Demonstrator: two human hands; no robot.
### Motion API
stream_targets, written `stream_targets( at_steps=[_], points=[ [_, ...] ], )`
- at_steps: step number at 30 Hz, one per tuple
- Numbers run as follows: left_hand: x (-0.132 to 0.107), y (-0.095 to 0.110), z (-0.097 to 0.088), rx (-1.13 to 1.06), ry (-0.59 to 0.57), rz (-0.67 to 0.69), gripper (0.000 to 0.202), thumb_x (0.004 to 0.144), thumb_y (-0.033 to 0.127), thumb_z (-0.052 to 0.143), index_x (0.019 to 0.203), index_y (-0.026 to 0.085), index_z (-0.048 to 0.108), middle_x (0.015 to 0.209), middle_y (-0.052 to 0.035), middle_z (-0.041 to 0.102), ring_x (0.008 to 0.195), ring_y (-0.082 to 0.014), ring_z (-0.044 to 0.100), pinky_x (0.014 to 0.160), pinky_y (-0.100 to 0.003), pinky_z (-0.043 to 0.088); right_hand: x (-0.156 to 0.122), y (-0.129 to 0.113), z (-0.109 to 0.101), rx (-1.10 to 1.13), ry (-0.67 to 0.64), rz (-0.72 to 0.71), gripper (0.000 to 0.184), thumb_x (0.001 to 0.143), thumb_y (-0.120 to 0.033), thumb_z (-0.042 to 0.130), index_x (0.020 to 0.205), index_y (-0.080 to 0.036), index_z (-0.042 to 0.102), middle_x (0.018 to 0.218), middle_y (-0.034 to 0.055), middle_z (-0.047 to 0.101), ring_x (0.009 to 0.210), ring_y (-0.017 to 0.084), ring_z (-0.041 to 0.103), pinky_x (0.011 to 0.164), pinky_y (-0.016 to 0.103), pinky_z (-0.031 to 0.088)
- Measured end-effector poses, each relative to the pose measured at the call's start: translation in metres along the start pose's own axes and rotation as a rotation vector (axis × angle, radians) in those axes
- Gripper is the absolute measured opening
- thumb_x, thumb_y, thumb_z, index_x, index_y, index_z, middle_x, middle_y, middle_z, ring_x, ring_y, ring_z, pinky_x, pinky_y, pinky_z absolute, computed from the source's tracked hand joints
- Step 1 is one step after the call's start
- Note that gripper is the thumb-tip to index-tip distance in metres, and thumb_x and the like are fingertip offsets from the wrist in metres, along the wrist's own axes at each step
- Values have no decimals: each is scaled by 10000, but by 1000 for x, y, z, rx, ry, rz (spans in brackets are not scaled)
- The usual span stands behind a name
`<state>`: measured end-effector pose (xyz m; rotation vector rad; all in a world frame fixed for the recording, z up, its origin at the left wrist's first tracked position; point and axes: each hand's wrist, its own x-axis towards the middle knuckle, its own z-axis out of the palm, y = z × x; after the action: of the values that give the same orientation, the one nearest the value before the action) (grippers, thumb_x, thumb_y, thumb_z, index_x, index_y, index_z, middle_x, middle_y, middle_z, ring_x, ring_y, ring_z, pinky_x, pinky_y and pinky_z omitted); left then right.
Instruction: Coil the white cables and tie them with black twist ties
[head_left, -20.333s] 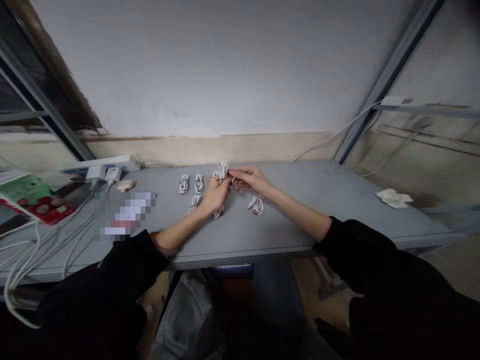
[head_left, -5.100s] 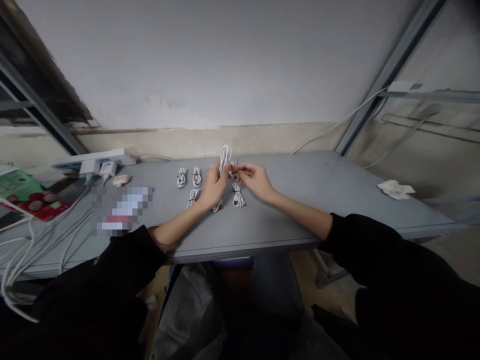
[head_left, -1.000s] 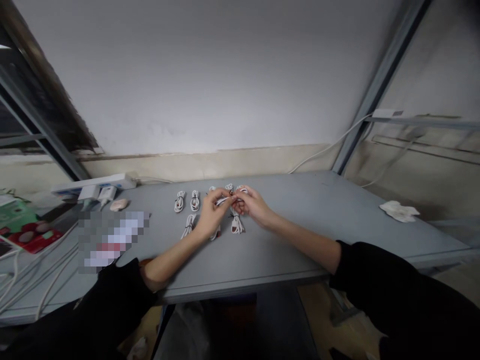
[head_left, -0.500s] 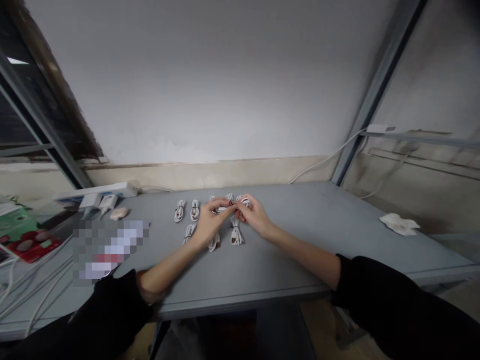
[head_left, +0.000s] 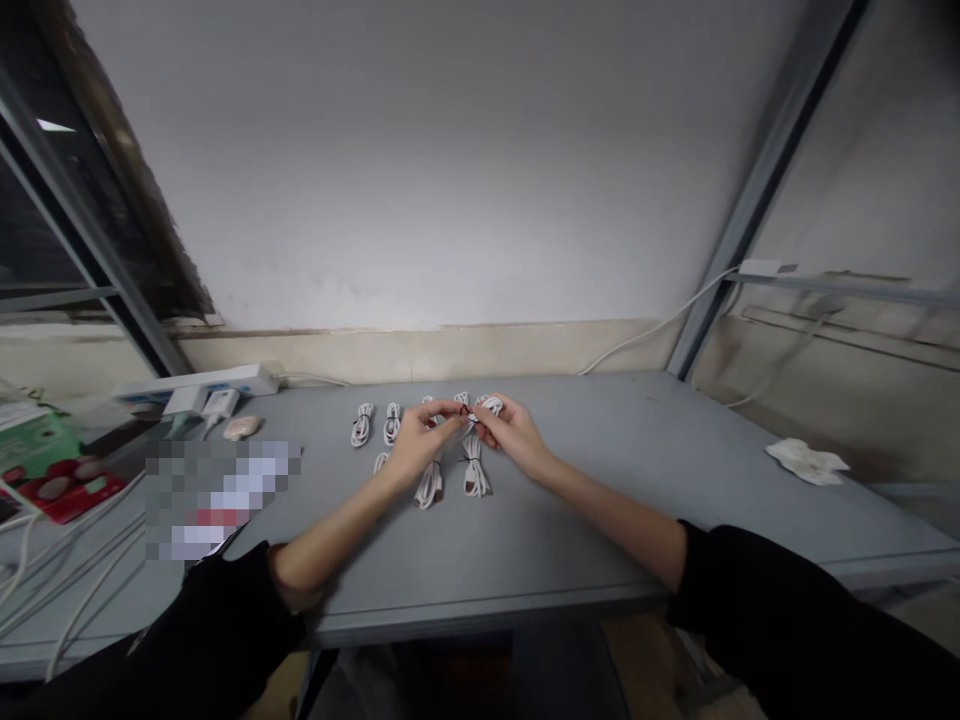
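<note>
My right hand (head_left: 519, 438) is closed around a coiled white cable (head_left: 492, 404), held just above the table. A thin dark tie (head_left: 465, 409) sticks out from the coil, and my left hand (head_left: 418, 438) pinches it between thumb and fingertips. Both hands nearly meet at this tie. More coiled white cables, each bound with a dark tie, lie around them: one (head_left: 361, 425) at the left, another (head_left: 392, 424) beside it, and two nearer me, a coil (head_left: 429, 486) and a coil (head_left: 475, 470). Others behind my hands are partly hidden.
On the left stand a power strip (head_left: 247, 378) with white plugs, a red-and-green box (head_left: 64, 480) and loose cables (head_left: 82, 580). A blurred-out flat item (head_left: 225, 500) lies nearby. Crumpled white tissue (head_left: 806, 462) sits at the right of the grey table (head_left: 637, 470).
The view has shifted slightly. My hands stay together at the coil, and the dark tie between them now shows more clearly, with my fingertips a little farther apart.
</note>
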<state>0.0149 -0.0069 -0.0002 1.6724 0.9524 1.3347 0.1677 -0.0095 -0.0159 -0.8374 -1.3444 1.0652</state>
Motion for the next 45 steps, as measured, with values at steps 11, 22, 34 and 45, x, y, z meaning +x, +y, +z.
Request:
stream_targets(
  at_steps=[11,22,34,45],
  points=[
    [7,3,-8,-8,-177,-14,132,627,301,766,705,199,737,745,-47,744,635,-152,631,600,-280,502,1,-3,-1,-89,-9,-39,528,651,-709,665,636,-205,508,485,-55,433,449,81,343,443,250,248],
    [9,-9,-5,-257,-120,-170,128,595,219,784,716,206,744,795,-59,753,775,-189,684,774,-357,541,0,-6,-3,-31,-81,-49,424,702,-605,688,681,-207,543,563,-46,460,519,96,403,505,253,337],
    [10,-6,-10,-136,-80,-81,185,617,286,793,776,196,765,871,-64,770,822,-202,688,827,-365,534,6,15,-2,-81,-26,-174,239,827,-460,618,889,-229,619,905,32,641,899,179,590,812,309,475],
    [12,-8,-10,-218,-215,-200,253,607,208,794,834,155,695,774,-42,744,801,-171,688,833,-326,497,7,20,-7,-267,-86,-245,346,875,-547,495,897,-211,572,765,6,553,712,151,527,653,284,444]
  ],
)
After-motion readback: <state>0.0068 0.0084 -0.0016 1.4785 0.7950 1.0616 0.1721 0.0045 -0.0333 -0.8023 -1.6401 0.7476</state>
